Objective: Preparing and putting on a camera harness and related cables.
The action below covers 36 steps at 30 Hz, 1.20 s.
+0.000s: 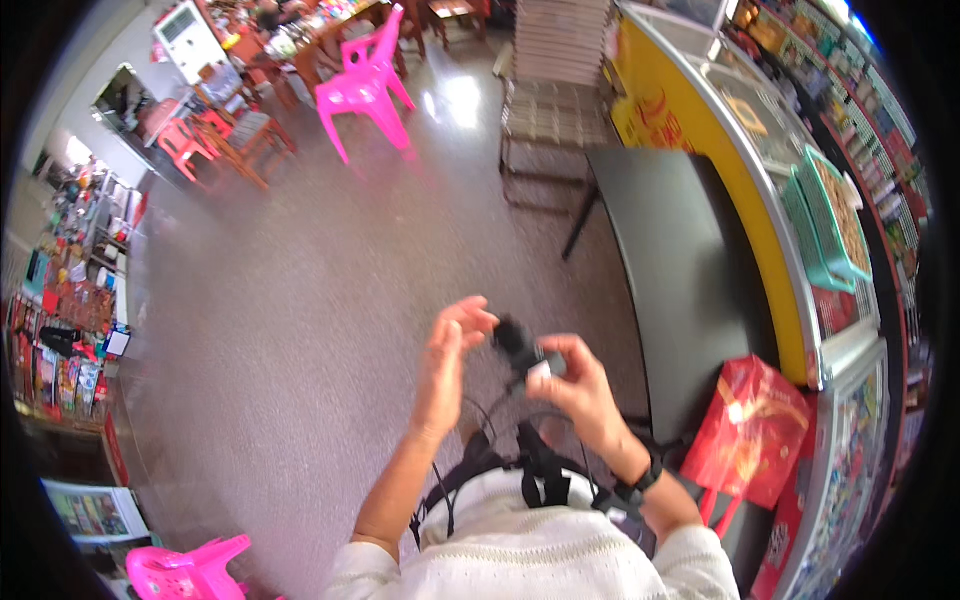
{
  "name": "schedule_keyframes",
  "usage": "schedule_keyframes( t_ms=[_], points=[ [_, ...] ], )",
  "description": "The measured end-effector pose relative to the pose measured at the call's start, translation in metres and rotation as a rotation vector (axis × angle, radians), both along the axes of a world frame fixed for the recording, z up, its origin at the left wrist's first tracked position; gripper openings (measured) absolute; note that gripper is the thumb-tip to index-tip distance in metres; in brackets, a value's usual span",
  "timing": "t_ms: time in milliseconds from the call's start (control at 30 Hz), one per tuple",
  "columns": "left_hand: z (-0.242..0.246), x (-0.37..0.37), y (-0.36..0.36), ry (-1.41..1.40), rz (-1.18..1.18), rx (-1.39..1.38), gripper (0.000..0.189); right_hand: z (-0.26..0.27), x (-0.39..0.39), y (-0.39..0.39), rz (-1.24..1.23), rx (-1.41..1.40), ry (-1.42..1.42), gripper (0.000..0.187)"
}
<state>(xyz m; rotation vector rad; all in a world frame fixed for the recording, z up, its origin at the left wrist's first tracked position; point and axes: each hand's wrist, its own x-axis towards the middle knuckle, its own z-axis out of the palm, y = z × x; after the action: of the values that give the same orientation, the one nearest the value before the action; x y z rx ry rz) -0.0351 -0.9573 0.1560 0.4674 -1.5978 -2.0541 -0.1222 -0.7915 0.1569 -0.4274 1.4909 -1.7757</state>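
In front of my waist, my right hand [576, 376] grips a small dark device [517, 349] between thumb and fingers; what it is, I cannot tell, as it is blurred. A small white patch shows by the thumb. My left hand [450, 352] is raised at the device's left end, fingers apart, with the fingertips close to it; whether they touch is unclear. Thin black cables [491, 420] hang below the device, towards black straps [544, 480] at my waist. A black band is on my right wrist.
At right stands a dark table [667, 277], with a red bag [750, 435] near its lower end. Behind it are a yellow-sided counter [720, 195] and green baskets [814, 225]. A pink plastic chair [367, 90] and stacked chairs [555, 112] stand ahead; another pink chair [187, 574] is lower left.
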Motion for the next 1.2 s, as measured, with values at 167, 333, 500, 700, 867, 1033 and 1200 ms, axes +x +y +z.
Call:
schedule_keyframes(
  t_ms=[167, 333, 500, 700, 867, 1033, 1200],
  points=[
    [-0.008, 0.023, 0.016, -0.145, -0.154, -0.077, 0.043, 0.007, -0.016, -0.015, -0.150, -0.094, -0.090, 0.048],
    [-0.011, 0.014, 0.037, -0.137, -0.182, -0.043, 0.041, -0.002, -0.018, -0.013, -0.119, -0.103, -0.133, 0.046],
    [-0.004, 0.014, 0.023, -0.310, -0.135, -0.046, 0.027, 0.000, -0.022, -0.002, 0.050, -0.079, 0.131, 0.060],
    [0.012, 0.024, 0.009, -0.290, -0.270, 0.229, 0.031, 0.015, -0.032, 0.006, 0.086, 0.014, 0.469, 0.057],
    [0.019, 0.021, 0.009, -0.144, -0.387, 0.593, 0.036, 0.013, -0.030, 0.003, 0.070, 0.036, 0.672, 0.058],
    [0.013, 0.029, 0.002, -0.013, -0.511, 1.003, 0.034, 0.018, -0.025, -0.001, -0.076, 0.033, 0.891, 0.049],
    [0.009, 0.033, -0.002, -0.036, -0.537, 0.907, 0.034, 0.011, -0.020, -0.008, 0.064, -0.119, 0.495, 0.050]
  ],
)
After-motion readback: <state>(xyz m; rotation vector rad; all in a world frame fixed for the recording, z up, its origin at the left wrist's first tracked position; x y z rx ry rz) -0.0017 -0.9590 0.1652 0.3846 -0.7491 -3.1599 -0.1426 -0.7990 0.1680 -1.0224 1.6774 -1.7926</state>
